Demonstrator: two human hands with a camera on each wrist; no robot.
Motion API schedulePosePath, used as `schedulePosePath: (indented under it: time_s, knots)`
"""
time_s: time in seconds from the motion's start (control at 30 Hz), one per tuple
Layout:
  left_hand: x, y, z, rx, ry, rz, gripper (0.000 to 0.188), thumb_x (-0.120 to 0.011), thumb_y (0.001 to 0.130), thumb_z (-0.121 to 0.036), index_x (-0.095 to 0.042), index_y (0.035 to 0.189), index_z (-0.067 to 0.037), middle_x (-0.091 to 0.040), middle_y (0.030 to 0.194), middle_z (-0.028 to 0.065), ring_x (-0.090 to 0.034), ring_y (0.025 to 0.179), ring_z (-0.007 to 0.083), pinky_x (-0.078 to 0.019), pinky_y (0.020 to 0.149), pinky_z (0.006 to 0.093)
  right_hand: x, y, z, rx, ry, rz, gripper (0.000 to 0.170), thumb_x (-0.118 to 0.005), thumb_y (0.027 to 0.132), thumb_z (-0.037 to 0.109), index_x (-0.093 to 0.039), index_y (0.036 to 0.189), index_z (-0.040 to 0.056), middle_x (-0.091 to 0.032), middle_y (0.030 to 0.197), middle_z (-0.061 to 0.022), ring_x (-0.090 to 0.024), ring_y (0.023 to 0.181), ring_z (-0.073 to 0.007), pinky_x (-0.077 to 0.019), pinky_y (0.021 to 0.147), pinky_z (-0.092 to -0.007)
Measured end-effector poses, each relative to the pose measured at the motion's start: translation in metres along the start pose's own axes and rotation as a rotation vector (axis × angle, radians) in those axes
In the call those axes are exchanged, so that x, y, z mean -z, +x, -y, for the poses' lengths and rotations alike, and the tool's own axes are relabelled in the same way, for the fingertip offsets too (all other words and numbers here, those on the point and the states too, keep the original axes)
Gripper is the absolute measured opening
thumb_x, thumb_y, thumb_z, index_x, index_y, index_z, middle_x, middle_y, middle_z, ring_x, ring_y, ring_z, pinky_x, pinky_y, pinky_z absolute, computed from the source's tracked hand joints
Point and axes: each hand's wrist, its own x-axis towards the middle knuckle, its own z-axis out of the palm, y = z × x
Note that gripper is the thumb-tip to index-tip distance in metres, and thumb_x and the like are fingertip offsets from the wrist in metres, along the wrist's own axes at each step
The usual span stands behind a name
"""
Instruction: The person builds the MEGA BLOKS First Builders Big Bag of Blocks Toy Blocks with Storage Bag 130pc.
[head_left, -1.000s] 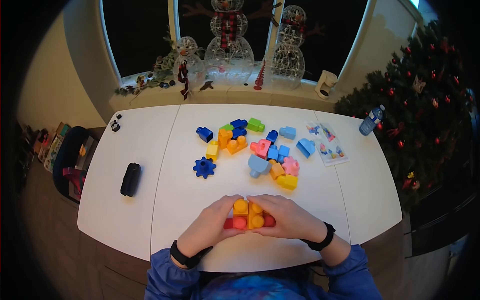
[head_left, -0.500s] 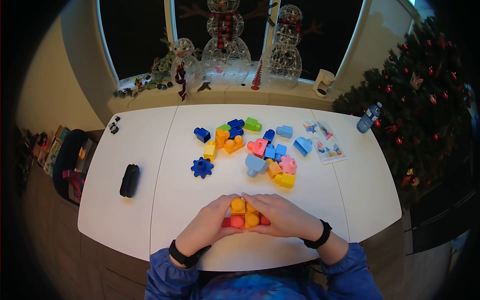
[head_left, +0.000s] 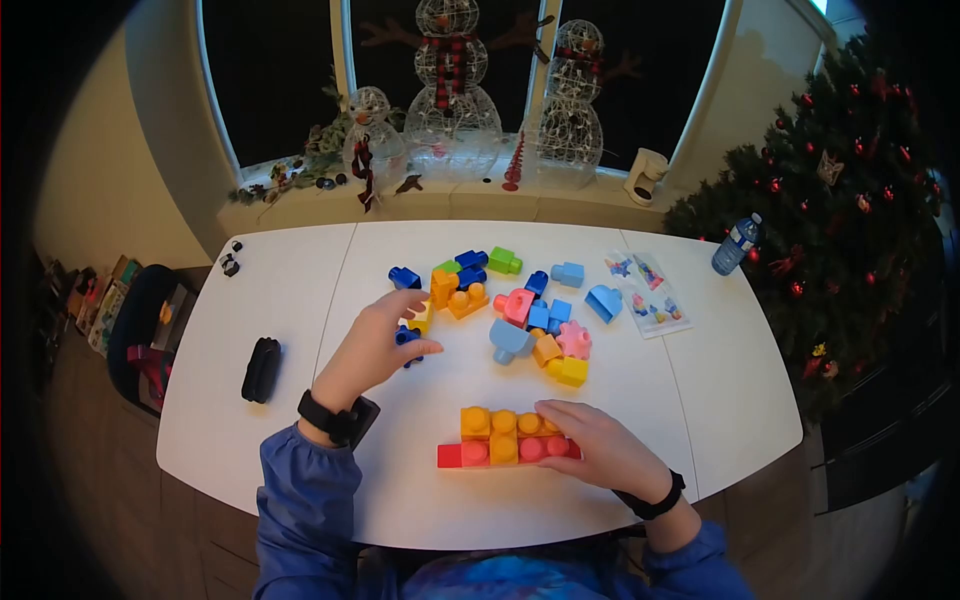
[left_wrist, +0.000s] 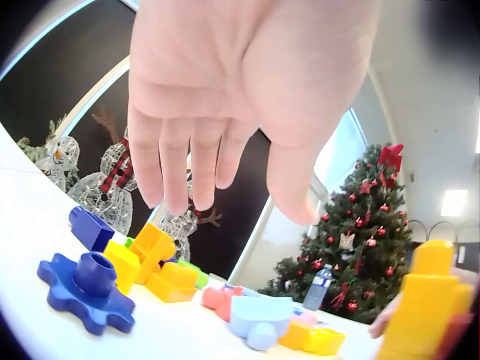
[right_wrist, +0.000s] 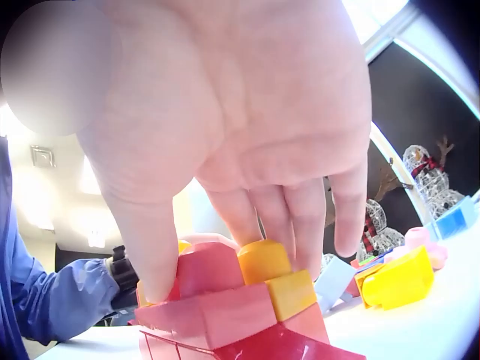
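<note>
On the near middle of the table lies a low build of toy building blocks [head_left: 503,440], with orange blocks on a red base. My right hand [head_left: 615,455] holds its right end, the thumb on the near side and the fingers over the far side. My left hand [head_left: 365,345] is above the table, thumb and fingers spread apart with nothing between them. Under and beside it are a dark blue gear-shaped block [left_wrist: 86,292], largely covered by the hand in the head view, and a yellow block [head_left: 424,321]. Orange blocks [head_left: 466,303] sit just past its fingertips.
Loose blocks in light blue [head_left: 510,341], pink [head_left: 573,340], yellow [head_left: 571,373] and green [head_left: 505,261] are scattered mid-table. A picture sheet [head_left: 650,295] and a water bottle [head_left: 737,245] are at the right. To the left lies a black case [head_left: 261,370].
My left hand has left the block build and moved forward and left to the loose blocks. My right hand has shifted to the build's right end, leaving more of it in view.
</note>
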Motion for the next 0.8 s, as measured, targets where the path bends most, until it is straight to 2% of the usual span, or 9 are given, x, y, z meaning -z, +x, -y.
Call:
schedulePosePath:
  time_s: [0.07, 0.17, 0.4, 0.47, 0.57, 0.63, 0.73, 0.8]
  knots:
    - [-0.009, 0.029, 0.017, -0.035, 0.079, -0.084, 0.063, -0.090, 0.081, -0.023, -0.062, 0.132, 0.000, -0.070, 0.120, 0.0189, -0.068, 0.108, 0.0359, -0.0552, 0.095, 0.0398, -0.001, -0.002, -0.001, -0.018, 0.043, -0.023, 0.070, -0.084, 0.087, 0.027, -0.056, 0.146, 0.0015, -0.061, 0.143, -0.0193, -0.061, 0.126, -0.0378, -0.0508, 0.107, -0.0412]
    - [-0.027, 0.063, 0.052, -0.038, 0.215, -0.151, 0.056, -0.084, 0.084, -0.019, -0.063, 0.132, -0.001, -0.069, 0.123, 0.0207, -0.068, 0.108, 0.0373, -0.0552, 0.094, 0.0422, -0.002, -0.001, 0.001, 0.011, 0.022, -0.050, 0.069, -0.084, 0.087, 0.026, -0.057, 0.145, -0.0004, -0.062, 0.140, -0.0195, -0.063, 0.122, -0.0372, -0.0527, 0.104, -0.0412]
    - [-0.044, 0.090, 0.077, -0.009, 0.251, -0.050, 0.040, -0.083, 0.083, -0.015, -0.069, 0.118, -0.001, -0.073, 0.113, 0.0172, -0.069, 0.102, 0.0365, -0.0553, 0.092, 0.0409, -0.004, 0.000, -0.002, 0.023, -0.024, -0.036, 0.069, -0.083, 0.087, 0.027, -0.056, 0.145, -0.0003, -0.063, 0.137, -0.0188, -0.064, 0.120, -0.0372, -0.0529, 0.102, -0.0413]
    - [-0.043, 0.090, 0.070, -0.019, 0.221, -0.036, 0.036, -0.083, 0.082, -0.013, -0.070, 0.112, 0.000, -0.073, 0.110, 0.0168, -0.070, 0.098, 0.0349, -0.0561, 0.089, 0.0408, -0.005, 0.000, -0.002, 0.034, -0.022, -0.038, 0.070, -0.083, 0.087, 0.028, -0.056, 0.145, 0.0000, -0.063, 0.137, -0.0187, -0.064, 0.119, -0.0371, -0.0529, 0.102, -0.0412]
    - [-0.035, 0.078, 0.043, -0.044, 0.159, -0.043, 0.036, -0.082, 0.082, -0.008, -0.067, 0.113, 0.000, -0.072, 0.109, 0.0156, -0.071, 0.096, 0.0307, -0.0585, 0.086, 0.0382, -0.001, 0.001, -0.005, 0.030, 0.016, -0.006, 0.071, -0.084, 0.087, 0.030, -0.056, 0.145, 0.0002, -0.062, 0.139, -0.0188, -0.064, 0.120, -0.0367, -0.0525, 0.103, -0.0413]
    - [-0.029, 0.061, 0.013, -0.116, 0.056, -0.115, 0.037, -0.082, 0.082, -0.005, -0.066, 0.116, 0.000, -0.072, 0.109, 0.0148, -0.072, 0.098, 0.0289, -0.0595, 0.087, 0.0366, 0.006, 0.003, -0.010, 0.010, 0.088, 0.051, 0.072, -0.085, 0.087, 0.031, -0.055, 0.146, 0.0001, -0.062, 0.140, -0.0188, -0.063, 0.124, -0.0362, -0.0519, 0.104, -0.0415]
    - [-0.021, 0.022, -0.032, -0.224, -0.050, -0.146, 0.040, -0.080, 0.083, -0.001, -0.064, 0.120, -0.001, -0.071, 0.113, 0.0138, -0.072, 0.103, 0.0282, -0.0601, 0.093, 0.0355, 0.016, 0.009, -0.011, -0.021, 0.188, -0.083, 0.077, -0.086, 0.087, 0.032, -0.052, 0.148, -0.0002, -0.060, 0.144, -0.0200, -0.062, 0.128, -0.0354, -0.0504, 0.108, -0.0412]
    - [-0.022, -0.002, -0.058, -0.323, -0.067, -0.136, 0.042, -0.082, 0.080, 0.002, -0.064, 0.117, -0.003, -0.071, 0.121, 0.0134, -0.072, 0.108, 0.0296, -0.0597, 0.093, 0.0359, 0.021, 0.020, -0.004, -0.045, 0.295, -0.161, 0.078, -0.086, 0.087, 0.032, -0.050, 0.150, 0.0003, -0.060, 0.144, -0.0209, -0.062, 0.130, -0.0350, -0.0498, 0.109, -0.0417]
